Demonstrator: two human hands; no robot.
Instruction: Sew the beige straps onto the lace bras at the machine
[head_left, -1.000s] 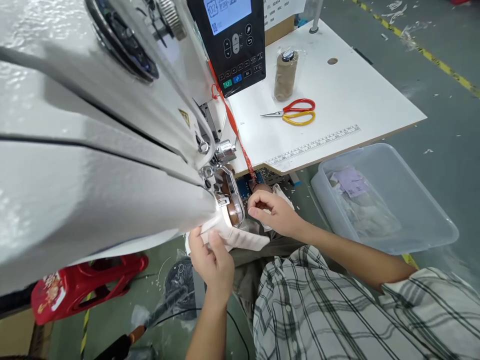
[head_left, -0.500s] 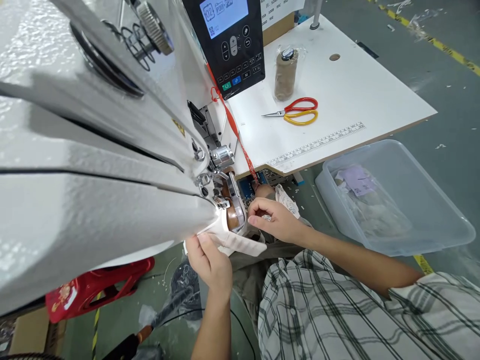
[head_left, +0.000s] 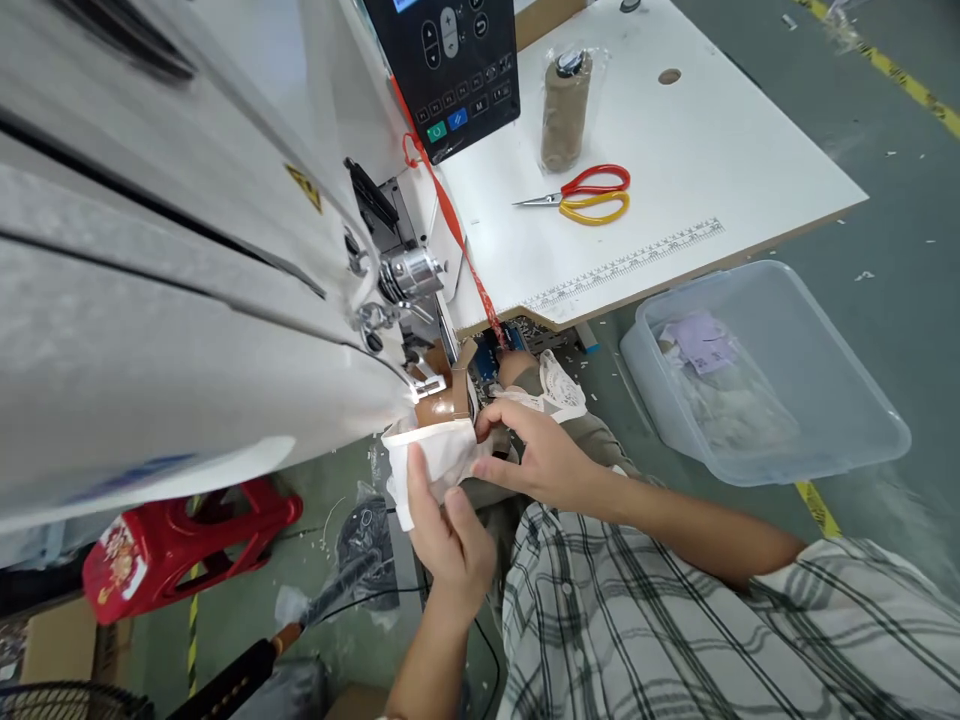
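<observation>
A white piece of fabric (head_left: 442, 455), its kind hard to make out, hangs around the sewing machine's brown-surfaced arm end (head_left: 442, 406), just below the presser foot (head_left: 429, 387). My left hand (head_left: 450, 540) is at the front of the fabric. Its index finger lies stretched along the cloth and its thumb stands apart; the other fingers are partly hidden. At the fabric's right edge is my right hand (head_left: 544, 455), with curled fingers and the thumb against the cloth. White lace garment parts (head_left: 561, 388) rest on my lap beyond it.
Scissors (head_left: 592, 196) and a wrapped brown thread cone (head_left: 565, 112) are on the white table (head_left: 720, 130), near the control panel (head_left: 465, 80). A clear plastic bin (head_left: 840, 400) stands right of me. At lower left is a red stool (head_left: 187, 550).
The fabric has been turned and pulled downward around the machine arm. My left thumb and index finger have parted from their pinch. My right hand has come to the fabric's edge. The view has shifted.
</observation>
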